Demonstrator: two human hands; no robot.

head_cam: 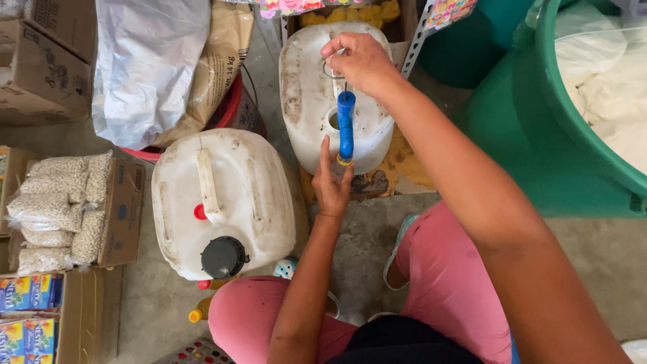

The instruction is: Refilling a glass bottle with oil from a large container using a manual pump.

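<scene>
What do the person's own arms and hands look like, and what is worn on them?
Both arms are bare with no sleeves in view. The left hand and the right hand wear no gloves, and no rings, watch or bracelets show. The fingernails look short and unpainted.

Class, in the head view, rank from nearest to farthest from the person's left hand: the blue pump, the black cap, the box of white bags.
1. Blue pump: touching the left hand, just above it.
2. Black cap: lower left, on the nearer jug.
3. Box of white bags: far left.

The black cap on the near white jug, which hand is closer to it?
Left. The left hand is just right of that jug, above the black cap. The right hand is farther, atop the other jug.
</scene>
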